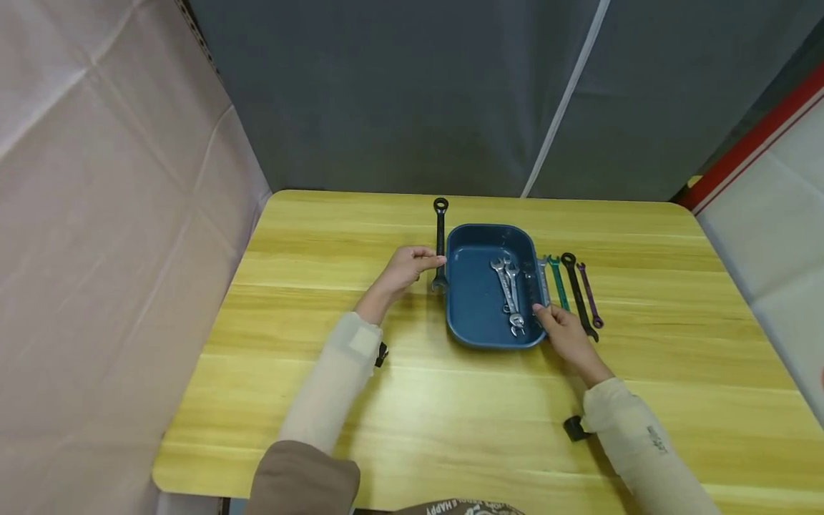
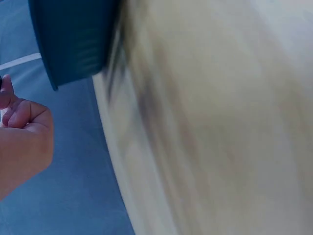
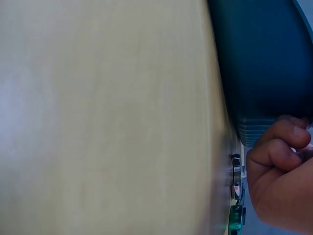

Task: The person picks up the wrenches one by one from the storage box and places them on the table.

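My left hand [image 1: 407, 270] pinches a black combination wrench [image 1: 440, 232] between thumb and fingers, its ring end pointing away, just left of a blue plastic bin [image 1: 470, 300]. Several silver wrenches [image 1: 502, 275] lie in the bin's right half. At the bin's near right corner, my right hand [image 1: 568, 335] grips the rim with the thumb over the edge. The right wrist view shows that hand's curled fingers [image 3: 279, 154] against the bin's outer wall [image 3: 264, 58]. In the left wrist view the wrench is almost wholly out of frame.
Right of the bin, a silver wrench [image 1: 543, 279], a green wrench [image 1: 558, 281], a black ring-ended wrench [image 1: 579, 297] and a purple wrench [image 1: 589, 295] lie in a row on the wooden table [image 1: 290, 307]. A grey curtain [image 1: 399, 100] hangs behind the table.
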The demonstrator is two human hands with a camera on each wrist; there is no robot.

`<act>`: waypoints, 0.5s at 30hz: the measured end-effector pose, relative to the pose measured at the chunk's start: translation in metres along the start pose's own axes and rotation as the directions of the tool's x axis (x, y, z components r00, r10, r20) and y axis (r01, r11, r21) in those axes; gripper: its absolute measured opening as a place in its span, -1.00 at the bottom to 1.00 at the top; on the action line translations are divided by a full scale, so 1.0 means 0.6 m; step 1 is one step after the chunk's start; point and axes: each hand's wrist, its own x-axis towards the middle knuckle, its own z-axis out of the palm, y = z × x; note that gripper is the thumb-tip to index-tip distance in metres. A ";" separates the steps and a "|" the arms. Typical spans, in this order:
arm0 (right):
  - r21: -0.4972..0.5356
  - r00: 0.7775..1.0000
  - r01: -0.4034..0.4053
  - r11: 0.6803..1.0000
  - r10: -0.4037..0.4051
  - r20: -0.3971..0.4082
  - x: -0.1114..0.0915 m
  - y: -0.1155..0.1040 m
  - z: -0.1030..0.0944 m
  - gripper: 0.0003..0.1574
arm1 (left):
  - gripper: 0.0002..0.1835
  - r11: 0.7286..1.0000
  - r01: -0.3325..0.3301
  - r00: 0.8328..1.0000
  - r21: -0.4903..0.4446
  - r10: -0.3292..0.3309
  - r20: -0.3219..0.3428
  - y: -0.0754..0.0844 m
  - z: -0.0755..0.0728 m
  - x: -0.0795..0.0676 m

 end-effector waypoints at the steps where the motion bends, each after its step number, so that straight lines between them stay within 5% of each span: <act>1: 0.000 1.000 0.000 1.000 0.000 0.001 0.000 0.000 0.000 -0.38 | -0.71 1.000 0.004 1.000 -0.003 -0.004 -0.002 -0.004 -0.003 0.000; 15: 0.004 1.000 0.002 1.000 -0.002 -0.002 0.002 0.004 0.002 -0.40 | -0.76 0.993 0.067 0.997 0.096 -0.069 0.019 -0.051 -0.017 -0.009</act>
